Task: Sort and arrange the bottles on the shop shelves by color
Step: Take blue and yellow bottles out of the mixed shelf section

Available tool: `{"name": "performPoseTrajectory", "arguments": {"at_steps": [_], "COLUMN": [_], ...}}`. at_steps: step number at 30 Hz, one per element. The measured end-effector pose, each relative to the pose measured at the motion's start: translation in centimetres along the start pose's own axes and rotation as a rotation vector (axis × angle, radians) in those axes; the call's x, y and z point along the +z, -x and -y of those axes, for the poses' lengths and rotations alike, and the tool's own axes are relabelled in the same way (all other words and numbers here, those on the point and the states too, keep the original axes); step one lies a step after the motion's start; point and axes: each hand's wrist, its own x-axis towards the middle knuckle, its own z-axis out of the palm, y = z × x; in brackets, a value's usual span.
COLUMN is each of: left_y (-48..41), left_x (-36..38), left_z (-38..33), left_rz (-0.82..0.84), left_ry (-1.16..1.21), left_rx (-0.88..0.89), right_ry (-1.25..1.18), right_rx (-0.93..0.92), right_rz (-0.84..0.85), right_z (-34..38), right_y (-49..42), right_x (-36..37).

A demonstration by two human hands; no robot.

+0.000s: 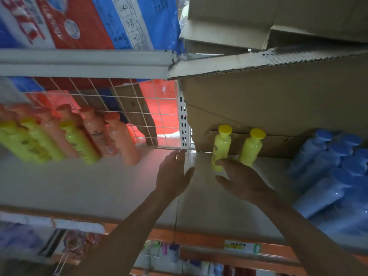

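Note:
Two yellow bottles stand upright at the back of the white shelf [201, 204], one on the left [221, 145] and one on the right [251, 147]. My right hand [242, 181] reaches in with straight fingers, its fingertips just in front of the left yellow bottle's base. My left hand [173, 175] is flat and open beside it, holding nothing. On the left stand mixed yellow bottles [79, 143] and orange bottles [119, 140]. A cluster of blue bottles [330, 172] fills the right end of the shelf.
A white wire grid [123, 108] and a perforated upright post [184, 126] divide the shelf bays. A cardboard box [278, 100] hangs over the yellow bottles. Detergent bags [83, 22] lie on the upper shelf. An orange shelf edge [199, 241] runs below.

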Motion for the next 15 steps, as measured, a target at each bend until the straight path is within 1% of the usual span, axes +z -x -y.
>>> {"name": "performPoseTrajectory", "arguments": {"at_steps": [7,12,15], "left_y": [2.4,4.5,5.4], "left_x": [-5.1,-9.8,-12.8], "left_z": [7.8,14.9,19.9], "left_rz": [-0.103,-0.162,-0.188], "left_ry": [-0.106,-0.139,-0.158], "left_rx": [-0.132,-0.209,-0.236], "right_ry": [-0.101,-0.080,-0.160], "right_rx": [-0.274,-0.413,-0.475], "right_rz": [-0.005,0.002,-0.014], "right_z": [8.2,16.3,21.8], "right_y": [-4.1,-7.8,-9.4], "right_x": [1.9,3.7,4.6]}}
